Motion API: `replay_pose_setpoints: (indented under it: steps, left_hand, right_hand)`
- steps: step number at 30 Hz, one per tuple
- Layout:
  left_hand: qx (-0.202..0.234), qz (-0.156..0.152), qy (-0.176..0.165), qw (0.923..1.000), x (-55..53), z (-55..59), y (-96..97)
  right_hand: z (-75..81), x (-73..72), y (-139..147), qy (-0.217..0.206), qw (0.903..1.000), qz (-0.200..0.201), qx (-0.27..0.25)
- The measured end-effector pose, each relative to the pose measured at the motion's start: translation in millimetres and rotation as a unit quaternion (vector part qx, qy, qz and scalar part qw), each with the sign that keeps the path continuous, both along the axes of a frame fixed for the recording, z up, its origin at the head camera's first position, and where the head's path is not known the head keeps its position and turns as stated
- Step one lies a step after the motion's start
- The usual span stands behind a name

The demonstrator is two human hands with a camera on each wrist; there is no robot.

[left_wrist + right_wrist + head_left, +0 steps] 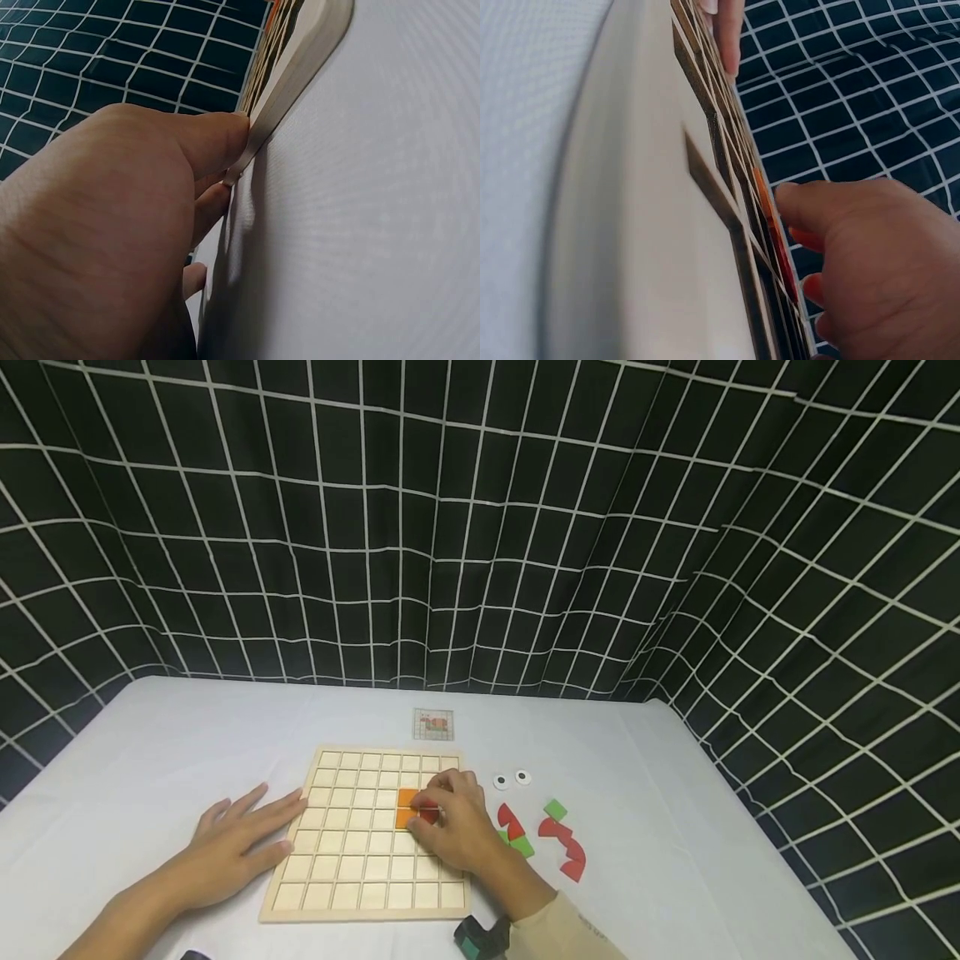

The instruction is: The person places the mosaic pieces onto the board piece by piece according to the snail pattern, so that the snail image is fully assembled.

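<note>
A wooden grid board (pixel 330 842) lies on the table, with orange square tiles (pixel 406 818) side by side in its cells. My right hand (pixel 457 822) is over the board just right of these tiles, its thumb and fingers curled about a red tile (pixel 429 813); the hand partly hides this tile. In the right wrist view, the thumb (pixel 810 204) is close above the tiles. My left hand (pixel 243 843) rests at the board's left edge with its fingers spread, and its thumb (pixel 217 139) touches the rim in the left wrist view.
Right of the board lie loose red curved pieces (pixel 574 852), green pieces (pixel 555 810) and two round eye pieces (pixel 522 777). A small picture card (pixel 433 725) is behind the board. A dark grid-patterned curtain (pixel 390 527) surrounds the white table (pixel 675 877).
</note>
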State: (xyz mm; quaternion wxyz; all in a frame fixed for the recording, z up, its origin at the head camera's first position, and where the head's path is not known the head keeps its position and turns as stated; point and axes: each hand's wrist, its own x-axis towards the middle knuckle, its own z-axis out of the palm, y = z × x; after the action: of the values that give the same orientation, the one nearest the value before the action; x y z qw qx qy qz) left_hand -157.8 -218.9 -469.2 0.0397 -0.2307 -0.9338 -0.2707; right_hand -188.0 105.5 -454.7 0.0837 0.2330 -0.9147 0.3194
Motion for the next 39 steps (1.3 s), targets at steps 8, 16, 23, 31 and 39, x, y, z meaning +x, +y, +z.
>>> replay_pose_setpoints:
  steps: [8, 16, 23, 31, 39]
  left_hand:
    - [0.000, 0.004, -0.002, 1.0000, 3.1, 0.5, 0.1]
    - [0.017, 0.005, -0.004, 0.9998, 11.5, -7.4, 4.7]
    - [0.005, 0.013, -0.006, 0.9999, 14.1, -8.7, 0.7]
    - [0.001, 0.005, 0.009, 0.9999, 9.7, -4.9, -2.5]
    - [0.000, 0.003, -0.007, 1.0000, 1.1, -2.4, -2.0]
  right_hand:
    - [3.4, 2.8, -0.2, 0.024, 0.9983, -0.003, -0.053]
    - [33.2, 10.7, 29.3, 0.098, 0.9880, -0.023, -0.117]
    - [52.8, 23.2, 86.6, 0.110, 0.9839, -0.086, -0.111]
    - [41.5, 34.5, 129.3, 0.073, 0.9828, -0.134, -0.103]
    - [14.1, 31.1, 139.0, 0.089, 0.9941, -0.049, -0.039]
